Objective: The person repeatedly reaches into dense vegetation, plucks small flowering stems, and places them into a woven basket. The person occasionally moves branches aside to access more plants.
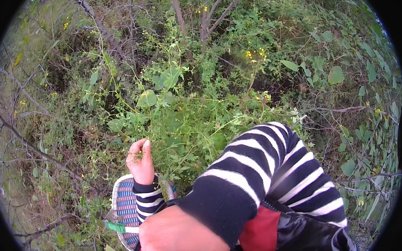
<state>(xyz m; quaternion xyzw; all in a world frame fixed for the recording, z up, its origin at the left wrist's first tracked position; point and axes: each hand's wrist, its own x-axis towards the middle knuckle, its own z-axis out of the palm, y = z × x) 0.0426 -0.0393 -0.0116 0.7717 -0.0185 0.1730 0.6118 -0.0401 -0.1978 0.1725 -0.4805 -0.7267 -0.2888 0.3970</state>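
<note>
My left hand [142, 166] is held up at left of centre, palm showing, with the fingers curled and the thumb raised. A thin sprig [137, 158] with small buds lies in its grasp. Below and around that wrist shows a woven basket [124, 196] in pink, blue and white with a pale rim. My right hand [181, 233] is large and close at the bottom, back of the hand up. Its fingers are out of sight, so what they hold is hidden. It overlaps the end of a green-and-white wrapped band [120, 227] crossing the basket.
Leafy climbing vines [187, 131] fill the ground ahead. A bare branch [36, 151] slants along the left, and a forked trunk [206, 27] stands at the back. Another twiggy branch [352, 109] reaches in from the right. Black jacket fabric [307, 238] bulges at lower right.
</note>
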